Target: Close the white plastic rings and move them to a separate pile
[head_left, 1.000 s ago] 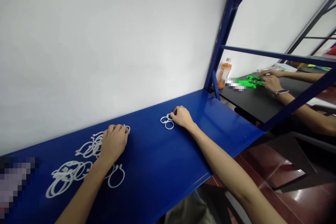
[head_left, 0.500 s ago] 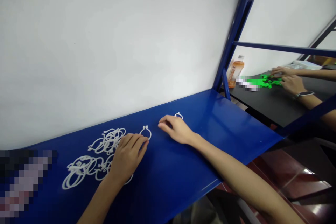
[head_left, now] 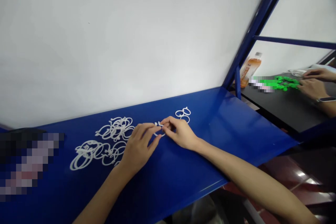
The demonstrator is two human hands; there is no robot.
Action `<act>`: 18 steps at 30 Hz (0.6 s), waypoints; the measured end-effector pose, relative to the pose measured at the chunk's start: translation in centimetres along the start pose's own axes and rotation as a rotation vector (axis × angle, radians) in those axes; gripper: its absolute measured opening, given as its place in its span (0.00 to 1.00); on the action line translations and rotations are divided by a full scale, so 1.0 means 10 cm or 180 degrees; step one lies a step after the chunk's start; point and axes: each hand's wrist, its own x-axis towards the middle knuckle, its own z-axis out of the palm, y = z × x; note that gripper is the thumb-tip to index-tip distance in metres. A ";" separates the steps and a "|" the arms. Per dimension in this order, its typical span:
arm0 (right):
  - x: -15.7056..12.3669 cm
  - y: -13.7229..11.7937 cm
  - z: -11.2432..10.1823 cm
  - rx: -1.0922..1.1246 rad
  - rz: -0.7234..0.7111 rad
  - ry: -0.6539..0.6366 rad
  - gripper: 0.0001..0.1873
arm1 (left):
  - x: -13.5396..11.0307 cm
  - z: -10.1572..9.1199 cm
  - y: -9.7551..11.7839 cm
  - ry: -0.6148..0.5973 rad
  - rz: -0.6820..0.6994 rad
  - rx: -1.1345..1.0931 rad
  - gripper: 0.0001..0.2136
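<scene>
Between my two hands is a white plastic ring with knobbed ends (head_left: 159,134), like a shower curtain ring, just above the blue table (head_left: 183,168). My left hand (head_left: 143,143) pinches its left side with thumb and fingers. The fingers of my right hand (head_left: 180,131) close on its upper right, by the knobbed ends. Left of my left hand lie two loose heaps of similar white rings, a far heap (head_left: 115,129) and a near heap (head_left: 86,154), the near one partly hidden by my hand. A few more rings (head_left: 183,112) lie beyond my right hand.
A white wall (head_left: 131,42) rises behind the table. At the far left lies a dark item (head_left: 23,138) beside a pixelated patch. A blue frame post (head_left: 249,35) stands at the right. Past it, a co-worker's hands (head_left: 313,87) handle green pieces (head_left: 285,82) near an orange drink bottle (head_left: 250,71).
My left hand has moved right with the ring, and my right hand has closed on it. The camera view has shifted, and more rings show beyond my right hand.
</scene>
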 end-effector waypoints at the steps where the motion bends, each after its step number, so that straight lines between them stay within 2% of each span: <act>1: 0.00 0.00 -0.01 -0.0001 -0.0061 -0.0026 0.06 | 0.01 -0.01 -0.02 0.0060 -0.0301 -0.0167 0.08; 3: 0.00 -0.02 -0.02 -0.0069 -0.0181 -0.0093 0.06 | 0.02 -0.03 -0.05 -0.0059 -0.0934 -0.0603 0.10; 5: -0.01 -0.03 -0.03 -0.0183 -0.0286 -0.0144 0.06 | 0.02 -0.03 -0.09 -0.0345 -0.1543 -0.1146 0.11; 8: -0.02 -0.05 -0.04 -0.0226 -0.0411 -0.0236 0.05 | 0.01 -0.01 -0.12 -0.0544 -0.2170 -0.1882 0.15; 13: -0.05 -0.08 -0.03 -0.0139 -0.0679 -0.0464 0.08 | 0.00 0.02 -0.13 -0.0571 -0.2548 -0.2470 0.16; 18: -0.10 -0.11 0.00 -0.0119 -0.0875 -0.0585 0.09 | 0.00 0.00 -0.14 -0.0691 -0.2551 -0.2682 0.16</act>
